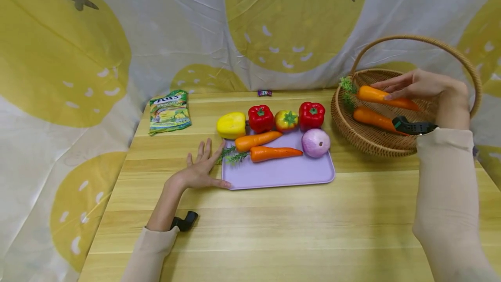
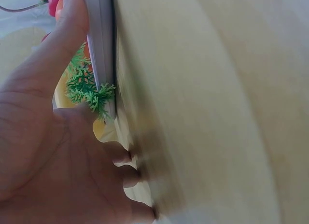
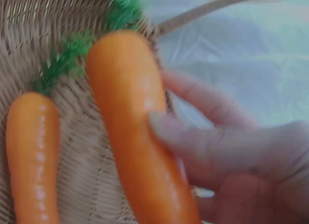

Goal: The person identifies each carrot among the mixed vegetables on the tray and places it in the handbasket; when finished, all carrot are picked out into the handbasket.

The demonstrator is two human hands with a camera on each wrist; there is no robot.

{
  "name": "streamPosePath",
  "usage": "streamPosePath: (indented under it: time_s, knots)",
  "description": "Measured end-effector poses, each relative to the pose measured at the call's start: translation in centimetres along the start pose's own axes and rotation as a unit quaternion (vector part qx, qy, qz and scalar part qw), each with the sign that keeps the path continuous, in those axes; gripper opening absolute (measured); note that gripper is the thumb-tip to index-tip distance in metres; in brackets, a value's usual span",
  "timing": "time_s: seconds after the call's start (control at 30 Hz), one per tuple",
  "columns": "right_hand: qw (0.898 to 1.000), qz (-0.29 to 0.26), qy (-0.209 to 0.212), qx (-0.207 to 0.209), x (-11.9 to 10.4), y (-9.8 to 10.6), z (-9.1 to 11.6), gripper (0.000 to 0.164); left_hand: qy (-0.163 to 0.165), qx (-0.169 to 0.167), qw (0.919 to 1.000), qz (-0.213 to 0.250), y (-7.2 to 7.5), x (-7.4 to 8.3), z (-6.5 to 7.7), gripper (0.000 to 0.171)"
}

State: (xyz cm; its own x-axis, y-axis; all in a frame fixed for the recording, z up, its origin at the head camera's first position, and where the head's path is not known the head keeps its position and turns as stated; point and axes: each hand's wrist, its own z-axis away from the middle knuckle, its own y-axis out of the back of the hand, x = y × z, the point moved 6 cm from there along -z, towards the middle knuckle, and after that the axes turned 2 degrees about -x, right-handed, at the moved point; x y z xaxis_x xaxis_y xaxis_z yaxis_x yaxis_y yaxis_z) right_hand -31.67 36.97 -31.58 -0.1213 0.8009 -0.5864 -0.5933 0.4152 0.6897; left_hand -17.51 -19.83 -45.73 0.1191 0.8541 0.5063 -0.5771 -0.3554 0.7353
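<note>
Right hand (image 1: 424, 85): thumb and fingers pinch carrot (image 1: 372, 94) over basket (image 1: 377, 150) at far right corner of tabletop (image 1: 297, 229); whether carrot touches wicker, hard to tell. Second carrot (image 1: 372, 118) inside basket, just beside. Left hand (image 1: 198, 173): fingers spread wide, fingertips on tabletop, thumb touching near left corner of tray (image 1: 274, 176). On tray: two more carrots (image 1: 275, 153), onion (image 1: 313, 143) at right edge. Snack packet (image 1: 170, 112) near tabletop's far left corner.

left grip (image 2: 53, 147): fingers spread | thumb at tray (image 2: 102, 35) edge | green fronds (image 2: 87, 86) over rim | wooden tabletop (image 2: 203, 118)
</note>
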Motion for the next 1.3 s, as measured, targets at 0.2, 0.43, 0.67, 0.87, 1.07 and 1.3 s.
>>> streamPosePath:
  time_s: [0.2,0.43,0.67,0.87,1.07,1.3]
  knots:
    - [0.998,-0.02,-0.05,-0.018,2.2,-0.4,-1.2,0.056,0.002,0.001,1.0,-0.005,-0.1,-0.6,-0.3,0.134]
    - [0.992,-0.093,-0.065,-0.061,4.4,-2.0,-2.6,0.063,-0.005,0.004,0.9999,0.012,0.3,0.4,0.6,0.133]
    - [0.98,-0.165,-0.085,-0.071,6.5,-3.1,-3.1,0.066,-0.005,0.004,0.9999,0.009,0.1,0.4,0.4,0.133]
    - [0.967,-0.229,-0.061,-0.097,7.3,-4.0,-3.7,0.059,-0.003,0.004,1.0,0.008,0.1,0.3,0.1,0.133]
    - [0.96,-0.259,-0.047,-0.097,7.4,-4.1,-4.1,0.054,-0.003,0.003,0.9999,0.013,0.4,0.9,0.5,0.132]
    - [0.961,-0.26,-0.052,-0.085,7.3,-4.1,-4.1,0.055,0.001,0.002,1.0,0.009,0.1,0.4,0.2,0.131]
